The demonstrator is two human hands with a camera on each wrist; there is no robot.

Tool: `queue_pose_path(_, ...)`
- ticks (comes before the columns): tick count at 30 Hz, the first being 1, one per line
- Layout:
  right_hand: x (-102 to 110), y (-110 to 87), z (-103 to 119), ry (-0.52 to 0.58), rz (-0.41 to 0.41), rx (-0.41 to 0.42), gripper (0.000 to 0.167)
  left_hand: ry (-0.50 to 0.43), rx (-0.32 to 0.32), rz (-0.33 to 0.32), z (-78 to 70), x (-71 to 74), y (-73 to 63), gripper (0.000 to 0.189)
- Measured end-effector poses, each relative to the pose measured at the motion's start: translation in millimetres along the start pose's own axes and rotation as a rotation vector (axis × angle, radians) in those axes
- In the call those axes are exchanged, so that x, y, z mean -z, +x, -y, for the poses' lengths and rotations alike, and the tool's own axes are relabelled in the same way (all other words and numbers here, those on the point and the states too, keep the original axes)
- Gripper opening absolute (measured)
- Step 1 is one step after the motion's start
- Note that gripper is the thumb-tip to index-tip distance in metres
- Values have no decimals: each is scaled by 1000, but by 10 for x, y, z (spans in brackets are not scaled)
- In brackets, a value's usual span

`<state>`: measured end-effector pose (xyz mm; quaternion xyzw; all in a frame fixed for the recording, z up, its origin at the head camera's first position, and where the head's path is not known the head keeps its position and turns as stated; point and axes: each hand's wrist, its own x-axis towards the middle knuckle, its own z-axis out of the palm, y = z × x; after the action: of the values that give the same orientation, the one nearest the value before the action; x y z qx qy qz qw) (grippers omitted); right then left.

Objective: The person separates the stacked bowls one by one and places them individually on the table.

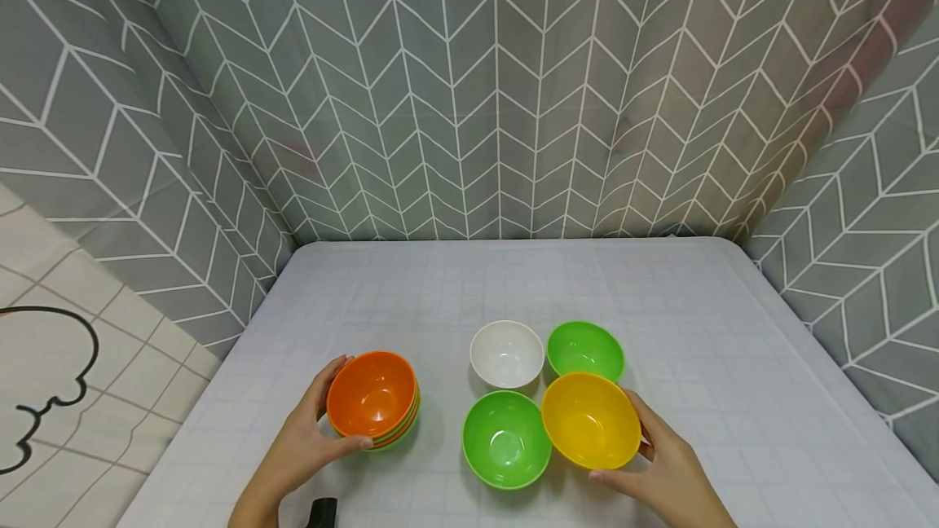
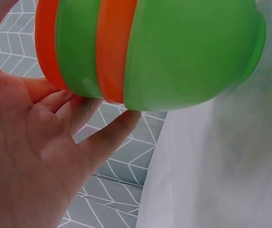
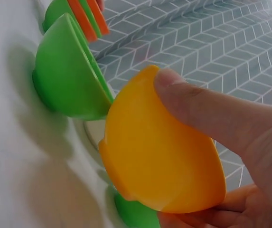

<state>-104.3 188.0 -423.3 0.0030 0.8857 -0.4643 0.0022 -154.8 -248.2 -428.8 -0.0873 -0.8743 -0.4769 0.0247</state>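
Observation:
My left hand (image 1: 304,440) grips a stack of nested bowls, with an orange bowl (image 1: 372,398) on top. Orange and green alternate down the stack, and a green bowl (image 2: 188,52) forms its base. On the right, my right hand (image 1: 663,463) holds a yellow bowl (image 1: 590,420) by its side, thumb near the rim. The right wrist view shows this yellow bowl tilted and raised over the tabletop, its shadow below. Just left of it stands an upright green bowl (image 1: 506,440). Behind are a white bowl (image 1: 507,354) and another green bowl (image 1: 585,350), partly covered by the yellow one.
All this is on a table with a pale cloth (image 1: 411,292). Grey curtains (image 1: 469,88) with a white chevron pattern hang behind and at both sides. A small black object (image 1: 322,513) shows at the front edge near my left forearm. Light tiled flooring (image 1: 88,349) lies at left.

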Motion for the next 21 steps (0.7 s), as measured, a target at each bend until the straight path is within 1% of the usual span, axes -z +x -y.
queue_pose_path(5, -3, -10, -29, 2, 34, -80, 112, 2, -10, -4, 6, 0, 1, 109)
queue_pose_path(7, -6, -14, -48, 9, 40, -95, 112, 0, -8, -2, 9, -1, -2, 109)
queue_pose_path(10, -14, -22, -90, 9, 37, -91, 112, -3, -4, -2, 10, -3, -6, 108)
queue_pose_path(16, -37, -39, -173, 23, 20, -57, 112, -4, 1, -2, 11, -3, -15, 108)
queue_pose_path(21, -39, -49, -199, 22, 35, -58, 112, -14, -9, -1, 15, -5, -11, 107)
